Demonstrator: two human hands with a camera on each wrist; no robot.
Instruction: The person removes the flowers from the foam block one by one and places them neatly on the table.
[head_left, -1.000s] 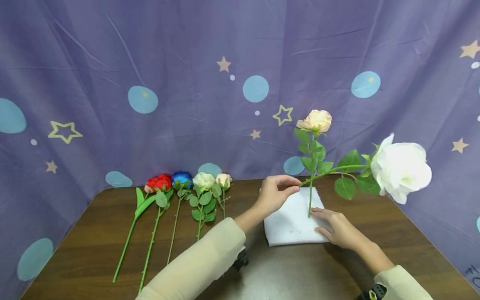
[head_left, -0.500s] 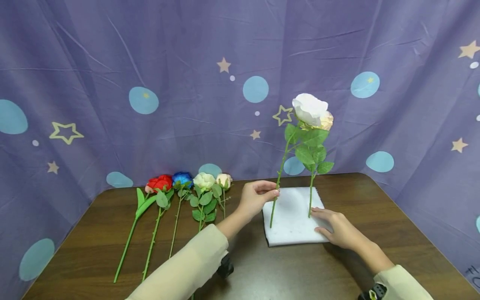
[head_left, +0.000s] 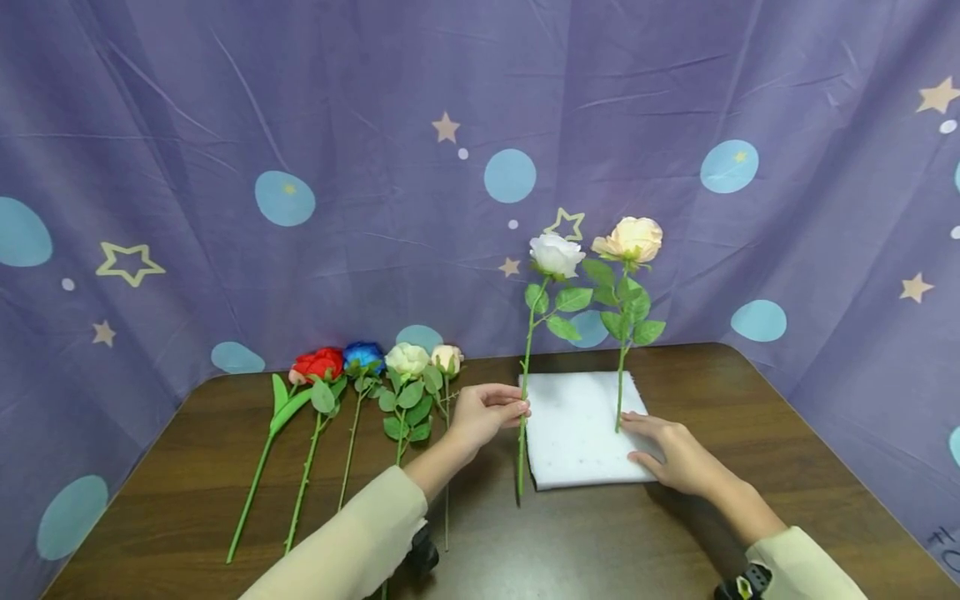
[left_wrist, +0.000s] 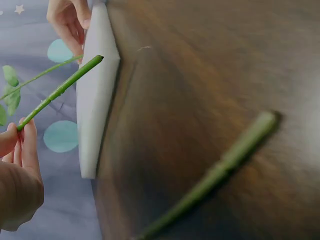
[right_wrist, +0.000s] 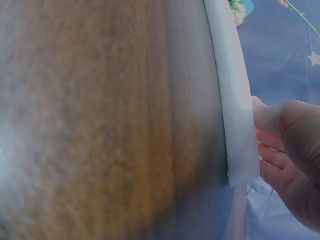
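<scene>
My left hand pinches the green stem of a white artificial rose between thumb and fingers. The rose is upright, just off the left edge of a white foam block; in the left wrist view the stem's cut lower end is free. A peach rose stands upright, its stem meeting the foam's right half. On the foam's right side rests my right hand, fingertips near that stem. The right wrist view shows the thumb and fingers of this hand along the foam.
Several artificial flowers lie on the brown table to the left: a red rose, a blue one, a pale green one, a small cream one and a pink-tipped flower. A purple curtain hangs behind.
The white rose has swung from lying tilted toward the right to upright. My left hand has carried it leftward, past the foam's edge. The right hand and peach rose have stayed put.
</scene>
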